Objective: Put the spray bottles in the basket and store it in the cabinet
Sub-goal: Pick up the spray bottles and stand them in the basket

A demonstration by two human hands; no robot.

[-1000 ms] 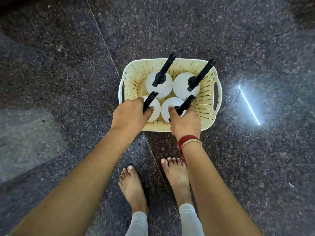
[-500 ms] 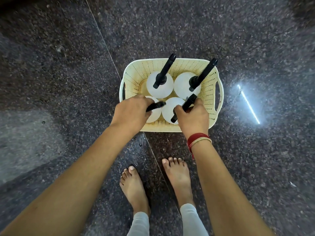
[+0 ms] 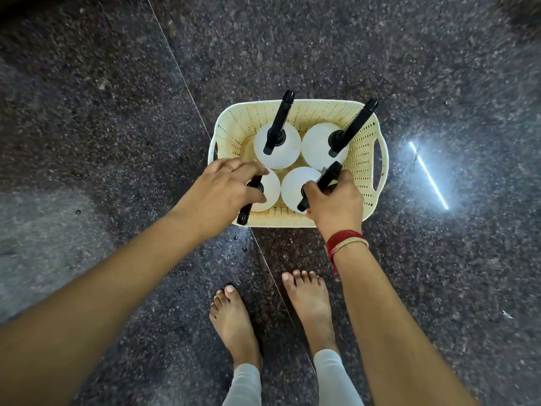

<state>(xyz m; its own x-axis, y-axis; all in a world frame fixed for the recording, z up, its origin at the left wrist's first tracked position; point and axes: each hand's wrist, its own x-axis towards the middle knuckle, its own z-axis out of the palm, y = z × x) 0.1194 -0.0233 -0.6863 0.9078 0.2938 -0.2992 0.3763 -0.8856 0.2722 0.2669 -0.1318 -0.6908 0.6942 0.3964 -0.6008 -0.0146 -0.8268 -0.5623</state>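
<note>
Bottles, four white ones with black spray heads, stand upright in a cream basket on a dark speckled floor, two by two. Taking the basket as landmark: the far-left bottle and far-right bottle are untouched. The near-left bottle has had its spray head turned; half a second ago it pointed sideways into the basket, now it points out over the near rim. The left hand has loosened, fingers spread above that head, touching it lightly at most. The right hand stays closed around the spray head of the near-right bottle. With all four bottles loaded, filling looks finished; lifting the basket by its side handles probably comes next. No cabinet is in view. Bare feet stand just beside the near rim.
</note>
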